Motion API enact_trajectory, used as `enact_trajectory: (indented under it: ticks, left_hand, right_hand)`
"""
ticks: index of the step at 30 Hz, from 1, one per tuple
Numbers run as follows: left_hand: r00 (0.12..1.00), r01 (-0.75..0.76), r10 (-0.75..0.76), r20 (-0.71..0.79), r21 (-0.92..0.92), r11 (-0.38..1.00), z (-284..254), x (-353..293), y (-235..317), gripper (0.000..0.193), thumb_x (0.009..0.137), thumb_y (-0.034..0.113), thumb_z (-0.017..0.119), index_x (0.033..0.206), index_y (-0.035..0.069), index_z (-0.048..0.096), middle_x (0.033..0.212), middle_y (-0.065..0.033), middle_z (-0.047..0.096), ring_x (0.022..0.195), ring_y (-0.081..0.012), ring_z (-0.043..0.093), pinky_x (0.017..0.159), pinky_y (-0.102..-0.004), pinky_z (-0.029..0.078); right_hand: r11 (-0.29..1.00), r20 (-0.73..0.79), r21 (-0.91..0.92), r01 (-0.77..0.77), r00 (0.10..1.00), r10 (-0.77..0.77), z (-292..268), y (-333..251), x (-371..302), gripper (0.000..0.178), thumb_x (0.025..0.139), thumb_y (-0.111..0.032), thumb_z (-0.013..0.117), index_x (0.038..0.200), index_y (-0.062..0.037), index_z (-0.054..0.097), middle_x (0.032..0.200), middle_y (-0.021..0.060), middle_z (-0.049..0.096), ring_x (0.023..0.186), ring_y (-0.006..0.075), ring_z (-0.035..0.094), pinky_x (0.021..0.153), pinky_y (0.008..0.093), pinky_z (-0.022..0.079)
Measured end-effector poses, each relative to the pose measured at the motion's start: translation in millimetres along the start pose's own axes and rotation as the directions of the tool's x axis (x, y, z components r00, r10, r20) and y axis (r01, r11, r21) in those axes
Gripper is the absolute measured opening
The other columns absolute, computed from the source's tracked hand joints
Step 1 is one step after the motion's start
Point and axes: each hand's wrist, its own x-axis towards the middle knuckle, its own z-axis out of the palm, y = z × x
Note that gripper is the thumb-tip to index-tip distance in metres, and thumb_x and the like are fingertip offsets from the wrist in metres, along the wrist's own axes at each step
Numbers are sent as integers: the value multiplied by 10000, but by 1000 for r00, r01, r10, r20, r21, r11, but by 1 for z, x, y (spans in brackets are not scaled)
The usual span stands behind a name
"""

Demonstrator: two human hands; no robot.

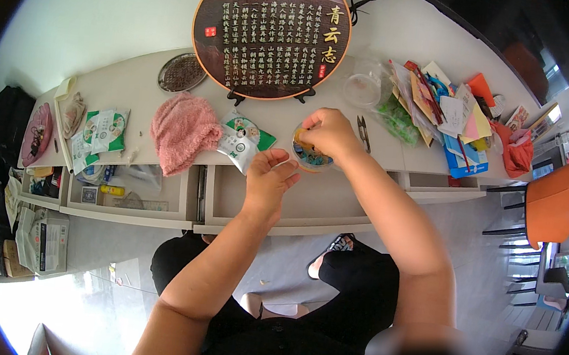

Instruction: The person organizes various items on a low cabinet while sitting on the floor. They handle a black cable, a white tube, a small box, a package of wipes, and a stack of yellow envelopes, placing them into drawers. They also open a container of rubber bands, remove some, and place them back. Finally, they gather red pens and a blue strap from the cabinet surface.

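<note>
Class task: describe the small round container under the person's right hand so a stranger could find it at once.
Start at the big round dark plaque standing on the white counter. Just in front of its stand, at the counter's edge, the right hand covers a small round container. Unlike the flat green-and-white packets beside it, it is a shallow dish.

Home, cluttered sideboard [135, 88], decorative plaque [271, 32]

bright daylight | floor glare lower left | fisheye bending, dark rim

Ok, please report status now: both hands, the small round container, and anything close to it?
Right hand pinching over small round clear container. Left hand open, palm up, holding nothing. Small black snips lying just right; white-green packet just left.
</note>
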Motion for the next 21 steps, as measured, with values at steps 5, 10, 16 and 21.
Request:
enact_trajectory:
  ticks: [5, 10, 16, 21]
  left_hand:
    - [997, -71, 75, -28, 104, 992, 1, 9, -5, 273, 829, 23, 589, 1070, 30, 462, 1055, -75, 489, 944, -205, 560, 787, -358, 492]
    - [985, -152, 168, -47, 249, 957, 7, 15, -12, 334, 818, 32, 609, 1119, 10, 467, 1118, -95, 468, 877, -169, 565, 721, -317, 504]
    - [911, -354, 407, 72, 643, 679, -3, 31, -26, 449, 767, 60, 664, 1168, -20, 479, 1161, -144, 468, 808, -166, 593, 711, -289, 495]
    - [858, -436, 498, 125, 689, 579, -1, 30, -35, 545, 740, 124, 709, 1202, -22, 459, 1145, -180, 466, 771, -197, 616, 741, -303, 492]
  right_hand:
    - [955, -62, -261, 143, 984, -164, 10, 1, 4, 144, 669, -123, 673, 804, -73, 668, 853, 119, 658, 815, 296, 633, 728, 399, 502]
    - [868, -133, -454, 201, 948, -288, -2, 1, -2, 94, 746, -101, 616, 813, -115, 679, 910, 115, 628, 828, 311, 620, 730, 407, 507]
    - [737, 74, -589, 332, 930, -360, 1, -4, -17, 131, 799, -133, 608, 897, -162, 690, 949, 105, 577, 836, 311, 614, 702, 403, 502]
    - [742, 84, -595, 310, 942, -325, -9, 1, -17, 185, 822, -134, 578, 963, -183, 688, 959, 116, 575, 833, 311, 613, 711, 409, 505]
